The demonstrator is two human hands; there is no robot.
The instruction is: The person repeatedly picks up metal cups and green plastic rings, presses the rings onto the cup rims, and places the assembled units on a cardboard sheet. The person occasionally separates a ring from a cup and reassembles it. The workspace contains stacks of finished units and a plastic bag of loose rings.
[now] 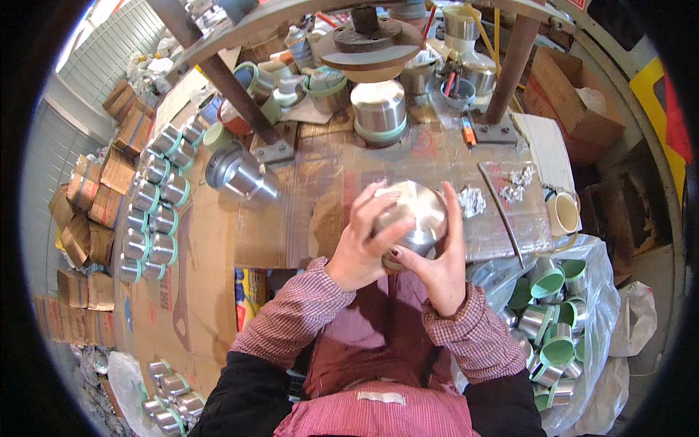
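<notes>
A shiny steel cup is held bottom-up over the front edge of the cardboard-covered bench. My left hand wraps its left side, thumb across the metal. My right hand cups it from the right and below, fingers reaching up its far side. Both hands grip the same cup in front of my chest.
A press with a round disc stands above a steel cup with a green band. Another cup lies on its side. Rows of finished cups line the left; a bag of green-lined cups sits at the right. Metal shavings lie nearby.
</notes>
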